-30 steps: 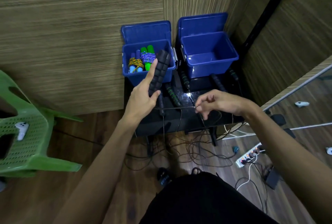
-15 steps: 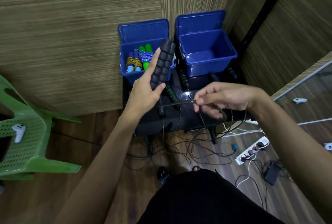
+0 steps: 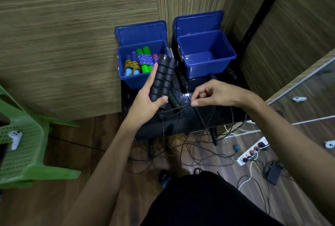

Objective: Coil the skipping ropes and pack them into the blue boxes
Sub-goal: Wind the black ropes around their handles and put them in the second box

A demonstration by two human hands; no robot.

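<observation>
Left hand (image 3: pixel 145 106) clenched round a pair of black ribbed handles (image 3: pixel 163 78), held side by side, long axis tilted up and away toward the left blue box (image 3: pixel 126 78), already holding coiled ropes with coloured handles. From the handles' lower end, thin black cord (image 3: pixel 174 110) stretched rightward to the right hand (image 3: pixel 213 97), pinched between thumb and forefinger just above the black worktop (image 3: pixel 190 122); right blue box (image 3: pixel 223 67) beyond, seemingly empty. Remaining cord lost among tangled loops on the floor, other handles half hidden under the boxes, their number hard to make out.
</observation>
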